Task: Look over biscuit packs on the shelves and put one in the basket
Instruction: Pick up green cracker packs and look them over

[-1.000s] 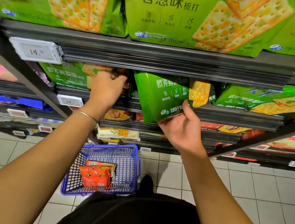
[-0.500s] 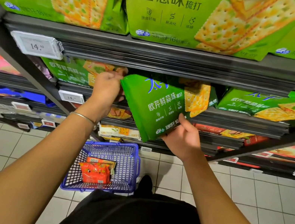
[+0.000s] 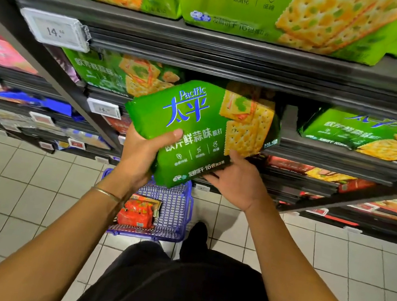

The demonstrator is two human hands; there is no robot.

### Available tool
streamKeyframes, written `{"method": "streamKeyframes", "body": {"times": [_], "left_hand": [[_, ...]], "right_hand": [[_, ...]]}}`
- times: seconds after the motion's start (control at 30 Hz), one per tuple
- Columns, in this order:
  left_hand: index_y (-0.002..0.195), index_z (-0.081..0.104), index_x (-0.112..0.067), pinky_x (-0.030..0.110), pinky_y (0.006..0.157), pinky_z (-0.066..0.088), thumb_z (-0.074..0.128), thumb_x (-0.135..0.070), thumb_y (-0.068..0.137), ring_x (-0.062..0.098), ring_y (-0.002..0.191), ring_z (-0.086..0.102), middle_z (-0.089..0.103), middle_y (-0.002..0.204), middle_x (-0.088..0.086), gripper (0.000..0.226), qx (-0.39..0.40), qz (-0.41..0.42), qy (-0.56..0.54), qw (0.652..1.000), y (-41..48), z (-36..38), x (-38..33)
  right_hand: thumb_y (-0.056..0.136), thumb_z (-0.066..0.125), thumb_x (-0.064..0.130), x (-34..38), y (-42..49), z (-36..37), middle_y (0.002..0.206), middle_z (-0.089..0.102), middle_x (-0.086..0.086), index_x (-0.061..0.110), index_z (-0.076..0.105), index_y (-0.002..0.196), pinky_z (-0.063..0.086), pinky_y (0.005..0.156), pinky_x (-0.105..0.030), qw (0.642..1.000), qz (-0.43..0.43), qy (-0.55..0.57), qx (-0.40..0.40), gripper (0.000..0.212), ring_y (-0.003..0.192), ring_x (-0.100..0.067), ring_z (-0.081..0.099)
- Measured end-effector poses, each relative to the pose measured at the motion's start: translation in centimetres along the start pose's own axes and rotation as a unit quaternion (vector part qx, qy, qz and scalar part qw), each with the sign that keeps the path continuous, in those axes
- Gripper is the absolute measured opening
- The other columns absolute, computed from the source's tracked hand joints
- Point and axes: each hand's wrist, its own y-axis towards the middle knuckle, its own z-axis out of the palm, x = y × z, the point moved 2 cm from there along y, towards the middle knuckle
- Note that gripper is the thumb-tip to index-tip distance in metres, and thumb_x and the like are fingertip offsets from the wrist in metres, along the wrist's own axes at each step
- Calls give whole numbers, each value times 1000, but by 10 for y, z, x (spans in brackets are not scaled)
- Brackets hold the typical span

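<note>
Both left hand (image 3: 138, 155) and right hand (image 3: 237, 181) clasp the glossy green cracker pack (image 3: 204, 125), fingers (image 3: 209, 179) curled underneath; its slick film could slip, missing the blue plastic basket (image 3: 177, 209).

2 forearms in shot, both bare from the wrists all the way back to the lower edge of the frame. On the left wrist, 1 thin metal bangle (image 3: 106, 193): slim, plain, pale gold, catching a little light. Just above the bangle is the left hand (image 3: 141, 153), thumb bare. Off to the right of the bangle is the right hand (image 3: 237, 181), wrist bare. Below and right of the bangle, a black garment (image 3: 180, 293), matte and softly creased; shirt or shorts, hard to tell. Right of the bangle, 1 black shoe (image 3: 197, 235), toe rounded.
</note>
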Motion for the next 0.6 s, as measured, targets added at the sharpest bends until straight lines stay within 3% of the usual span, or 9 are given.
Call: {"method": "streamKeyframes", "body": {"times": [0.07, 0.1, 0.13, 0.2, 0.27, 0.37, 0.47, 0.53, 0.6], "left_hand": [[123, 69, -12, 46, 81, 62, 79, -4, 74, 29, 97, 76, 78, 115, 12, 51, 24, -3, -3, 1000, -7, -16, -6], [126, 68, -10, 48, 83, 62, 77, -4, 75, 30, 98, 76, 78, 116, 13, 52, 33, -7, -5, 999, -10, -23, -10], [129, 66, -8, 51, 84, 62, 75, -4, 76, 31, 99, 76, 78, 116, 13, 54, 39, -12, -8, 999, -13, -30, -13], [134, 63, -7, 54, 88, 62, 72, -7, 77, 32, 99, 75, 77, 116, 13, 58, 46, -28, -18, 998, -23, -41, -19], [140, 60, -3, 55, 90, 61, 70, -10, 78, 34, 101, 74, 73, 123, 17, 63, 51, -49, -31, 997, -35, -52, -23], [145, 56, -2, 48, 83, 63, 77, -18, 76, 30, 99, 76, 75, 120, 14, 74, 60, -73, -40, 995, -59, -72, -27], [130, 73, -16, 46, 83, 63, 97, -53, 57, 30, 108, 75, 76, 124, 12, 84, 77, -103, -72, 989, -85, -90, -29], [128, 76, -24, 49, 87, 62, 75, -76, 74, 33, 120, 70, 72, 132, 12, 74, 81, -103, -104, 986, -103, -100, -32], [135, 71, -28, 54, 92, 60, 38, -85, 90, 35, 128, 65, 68, 139, 13, 80, 76, -107, -126, 983, -117, -112, -30]], "right_hand": [[101, 55, 34, 5, -8, 5, 139, 61, -22, 5, 53, 147, 48, 113, -41, 999, -9, -26, -17, 55, 132, -38, 58], [96, 57, 44, 11, -16, 7, 141, 61, -17, 13, 57, 145, 46, 114, -50, 999, -6, 43, 14, 58, 136, -38, 56], [95, 57, 54, 14, -24, 8, 150, 55, -16, 16, 57, 148, 38, 119, -56, 989, 14, 142, 33, 65, 144, -40, 48], [98, 49, 67, 21, -42, 4, 169, 28, -16, 19, 38, 160, 16, 126, -64, 947, 17, 309, 87, 80, 156, -43, 24], [94, 54, 70, 17, -61, 8, 173, 16, -16, 20, 23, 165, 8, 125, -67, 922, 27, 366, 120, 93, 158, -45, 14], [90, 62, 68, 33, -85, 8, 168, 31, -16, 19, 32, 163, 21, 124, -65, 951, 21, 283, 127, 93, 154, -41, 29], [96, 57, 62, 47, -107, 11, 158, 50, -13, 20, 46, 156, 31, 121, -64, 987, -6, 156, 44, 74, 146, -36, 47], [100, 54, 58, 47, -128, 16, 146, 63, -9, 21, 58, 146, 39, 117, -62, 998, -28, 62, 4, 60, 136, -31, 59], [106, 52, 46, 43, -150, 20, 130, 73, -9, 19, 71, 129, 47, 111, -59, 996, -71, -30, -48, 40, 123, -30, 68]]}}
